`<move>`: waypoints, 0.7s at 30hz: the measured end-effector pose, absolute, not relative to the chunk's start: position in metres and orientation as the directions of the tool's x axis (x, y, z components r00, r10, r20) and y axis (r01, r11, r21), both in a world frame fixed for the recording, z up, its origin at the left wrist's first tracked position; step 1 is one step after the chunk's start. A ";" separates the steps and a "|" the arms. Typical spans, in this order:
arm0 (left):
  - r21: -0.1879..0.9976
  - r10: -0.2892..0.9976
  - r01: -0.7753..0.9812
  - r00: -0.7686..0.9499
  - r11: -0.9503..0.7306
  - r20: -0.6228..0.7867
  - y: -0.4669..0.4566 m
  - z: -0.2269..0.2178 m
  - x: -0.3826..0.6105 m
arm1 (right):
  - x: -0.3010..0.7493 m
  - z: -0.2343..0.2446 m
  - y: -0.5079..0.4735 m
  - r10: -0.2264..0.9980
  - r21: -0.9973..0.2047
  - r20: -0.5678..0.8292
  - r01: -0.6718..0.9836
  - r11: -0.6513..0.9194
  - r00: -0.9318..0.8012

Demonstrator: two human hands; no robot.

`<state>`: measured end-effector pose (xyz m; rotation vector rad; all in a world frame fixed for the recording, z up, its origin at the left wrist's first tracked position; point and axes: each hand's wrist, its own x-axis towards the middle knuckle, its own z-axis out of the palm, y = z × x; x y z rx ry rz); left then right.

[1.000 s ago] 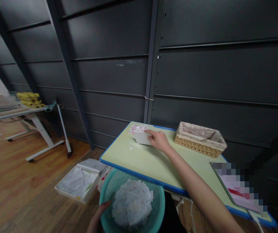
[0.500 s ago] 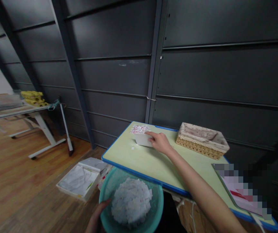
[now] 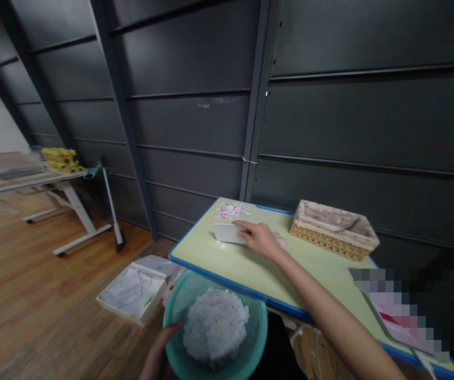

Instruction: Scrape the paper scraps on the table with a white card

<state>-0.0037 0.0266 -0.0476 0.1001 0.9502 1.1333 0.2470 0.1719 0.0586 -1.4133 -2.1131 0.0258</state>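
Note:
My right hand (image 3: 259,238) reaches across the green table (image 3: 246,269) and grips a white card (image 3: 227,233) standing on edge on the tabletop. A small heap of pink and white paper scraps (image 3: 231,211) lies just beyond the card, near the table's far left corner. One tiny white scrap sits below the card. My left hand (image 3: 159,354) holds the rim of a teal bowl (image 3: 177,311) below the table's front edge. The bowl is heaped with white paper scraps (image 3: 215,327).
A wicker basket (image 3: 333,230) with a cloth liner stands at the table's back right. Papers (image 3: 401,316) lie at the right end. On the wooden floor lies an open white box (image 3: 132,291). Another table (image 3: 32,179) with yellow items stands far left. A dark panel wall is behind.
My right hand has drawn the white card a little toward me and left, away from the pink scrap heap. The bowl stays under the table edge. The view has shifted slightly.

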 end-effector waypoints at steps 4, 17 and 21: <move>0.498 0.795 -0.734 0.095 0.462 -0.599 0.028 -0.051 -0.007 | 0.256 0.061 0.164 0.853 -0.350 0.441 0.822 0.449 -0.278; 0.540 0.697 -0.656 -0.028 0.528 -0.716 0.038 -0.047 -0.005 | 0.279 0.027 0.133 0.845 -0.464 0.522 0.790 0.400 -0.121; 0.529 0.677 -0.661 -0.042 0.532 -0.734 0.037 -0.041 -0.001 | 0.275 0.017 0.115 0.843 -0.431 0.505 0.791 0.434 -0.187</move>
